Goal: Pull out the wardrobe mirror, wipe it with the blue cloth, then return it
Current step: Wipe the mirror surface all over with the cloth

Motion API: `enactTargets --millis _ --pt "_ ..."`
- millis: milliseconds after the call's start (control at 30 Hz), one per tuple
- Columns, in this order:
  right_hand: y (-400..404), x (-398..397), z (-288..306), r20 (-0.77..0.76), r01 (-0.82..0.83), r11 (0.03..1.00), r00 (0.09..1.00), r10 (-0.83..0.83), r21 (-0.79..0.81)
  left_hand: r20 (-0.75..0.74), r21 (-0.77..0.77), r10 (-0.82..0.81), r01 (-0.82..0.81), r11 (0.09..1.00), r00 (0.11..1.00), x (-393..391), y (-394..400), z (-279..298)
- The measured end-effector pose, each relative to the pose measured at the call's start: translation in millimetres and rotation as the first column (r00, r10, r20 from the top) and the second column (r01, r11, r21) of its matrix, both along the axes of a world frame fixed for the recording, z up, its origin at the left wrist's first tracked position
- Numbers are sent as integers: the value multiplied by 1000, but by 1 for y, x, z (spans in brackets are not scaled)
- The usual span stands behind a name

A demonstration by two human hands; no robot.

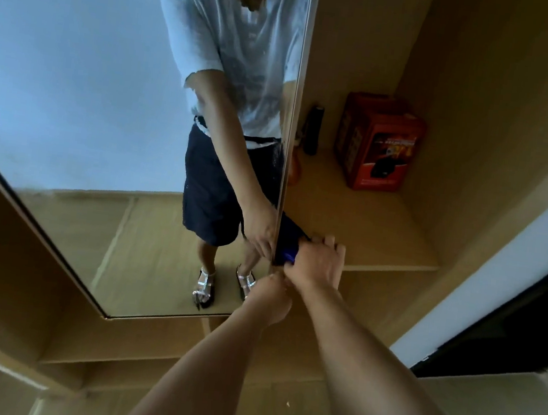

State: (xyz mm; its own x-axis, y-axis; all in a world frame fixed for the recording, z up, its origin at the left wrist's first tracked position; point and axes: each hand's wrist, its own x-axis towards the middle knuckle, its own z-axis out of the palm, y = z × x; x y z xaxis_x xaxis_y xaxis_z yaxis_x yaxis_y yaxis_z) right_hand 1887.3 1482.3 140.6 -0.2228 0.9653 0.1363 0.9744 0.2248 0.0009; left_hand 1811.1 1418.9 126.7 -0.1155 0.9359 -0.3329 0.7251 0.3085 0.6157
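The tall wardrobe mirror [106, 100] stands out from the wooden wardrobe, its right edge running down the middle of the view. It reflects a person in a white top and dark shorts. The blue cloth [287, 243] is bunched against that right edge. My right hand [319, 263] grips the cloth, fingers curled over it and the mirror's edge. My left hand [270, 296] sits just below, fingers curled at the mirror's edge; what they hold is hidden.
A wooden shelf [367, 225] lies behind the mirror's edge with a red box [377, 144] and a dark bottle-like object [313, 129] on it. Lower wardrobe shelves [144, 350] sit beneath the mirror. A dark opening [509, 332] is at the right.
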Motion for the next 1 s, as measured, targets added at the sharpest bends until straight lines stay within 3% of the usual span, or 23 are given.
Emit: enactTargets --millis 67,200,333,400,433,467,533,700,800,933,1000 --pt "-10 7 1 -92 22 999 995 -26 -44 45 16 47 -48 999 998 5 -2 5" --pt "-34 22 15 -283 92 989 951 -123 -119 373 -33 175 -176 984 911 17 -17 15" --pt "-66 38 23 -356 178 975 909 -216 -136 580 -115 291 -277 954 761 25 -36 17" --pt "-80 42 24 -394 186 974 892 -223 -130 603 -223 414 -354 908 682 24 -41 20" --pt "-88 43 25 -408 189 975 886 -222 -121 383 -177 331 -283 943 862 26 -48 21" --pt "-94 44 27 -410 192 975 884 -223 -116 267 -111 237 -214 970 934 25 -56 20" --pt "-107 43 31 -387 202 972 892 -235 -123 577 -245 463 -398 884 673 17 -67 30" --pt "-149 36 31 -315 85 976 938 -146 -199 613 -335 495 -364 869 616 3 -95 28" --pt "-175 21 27 -367 -21 978 929 -57 -206 663 -434 586 -400 808 466 -10 -107 28" --pt "-196 -15 31 -330 -175 959 939 94 -224 668 -506 708 -559 657 227 -42 -120 27" --pt "-202 -31 37 -399 -218 917 914 73 -333 673 -480 711 -612 629 203 -64 -124 23"
